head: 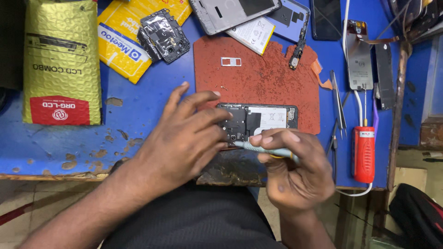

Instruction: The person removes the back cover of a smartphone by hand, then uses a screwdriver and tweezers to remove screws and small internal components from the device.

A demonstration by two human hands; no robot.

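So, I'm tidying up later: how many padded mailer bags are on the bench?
2: a green-gold mailer at far left, and a yellow mailer beside it, partly under a black phone part.

Bright, even, seemingly overhead light; soft shadows under both hands. Mild glare on the yellow padded envelope [62, 60]. Sharp mid-frame, slight motion blur at the fingers, edges perhaps slightly stretched.

Phone repair bench, opened phone [257, 121], tweezers [338, 104], loose parts on worn blue worktop [138, 110]
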